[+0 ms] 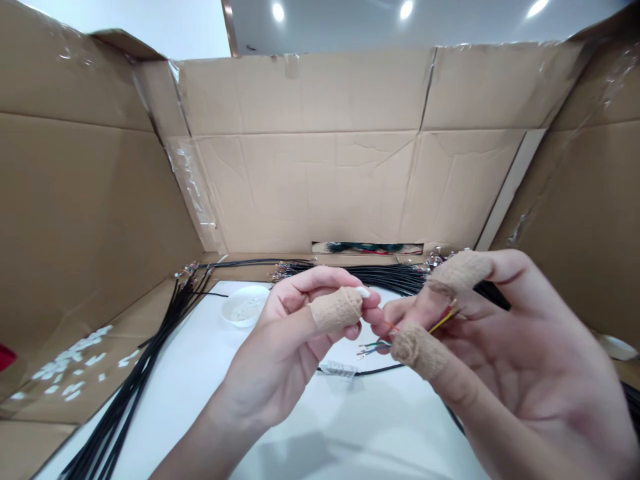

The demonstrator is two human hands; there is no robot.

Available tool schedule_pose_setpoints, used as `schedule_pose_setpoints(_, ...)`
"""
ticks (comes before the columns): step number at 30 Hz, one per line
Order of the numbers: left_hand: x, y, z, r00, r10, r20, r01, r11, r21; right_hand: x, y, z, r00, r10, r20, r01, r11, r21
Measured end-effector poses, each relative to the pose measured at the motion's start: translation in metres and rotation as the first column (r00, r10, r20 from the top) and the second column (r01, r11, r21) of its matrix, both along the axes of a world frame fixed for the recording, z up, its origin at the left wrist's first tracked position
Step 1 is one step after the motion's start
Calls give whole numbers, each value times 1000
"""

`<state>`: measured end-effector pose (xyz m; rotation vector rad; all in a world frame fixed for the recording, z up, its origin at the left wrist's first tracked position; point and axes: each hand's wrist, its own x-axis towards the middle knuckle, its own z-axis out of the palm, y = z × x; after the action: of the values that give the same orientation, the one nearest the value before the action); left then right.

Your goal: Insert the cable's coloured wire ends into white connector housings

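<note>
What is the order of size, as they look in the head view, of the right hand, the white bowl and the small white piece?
1. Right hand
2. White bowl
3. Small white piece, at the left hand's fingertips

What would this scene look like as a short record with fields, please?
left hand: fingers pinch small white piece
right hand: fingers hold thin coloured wires
finger wraps: tan, on both hands
bowl: white bowl, small white pieces inside
black cables: left bundle; rear bundle
label: white label, between and beyond the hands; text unreadable
work surface: white tabletop
surround: cardboard panels
</note>
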<state>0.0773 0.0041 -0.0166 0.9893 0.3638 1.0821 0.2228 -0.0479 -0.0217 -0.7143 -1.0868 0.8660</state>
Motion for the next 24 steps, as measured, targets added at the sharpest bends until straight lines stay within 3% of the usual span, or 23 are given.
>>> schedule_pose_setpoints(6, 1, -3, -4, 998, 56, -27, -56, 998, 17, -8, -5, -3, 994, -112, 7, 111, 989, 95)
schedule_pose_setpoints(16, 1, -6, -4, 996, -72, -48, 72, 997, -6, -5, -9, -7, 980, -147, 131, 127, 980, 151)
schedule_pose_setpoints(24, 3, -9, 0, 997, -10, -81, 11, 1000, 6, -10, -24, 11, 939, -246, 241, 221, 967, 125)
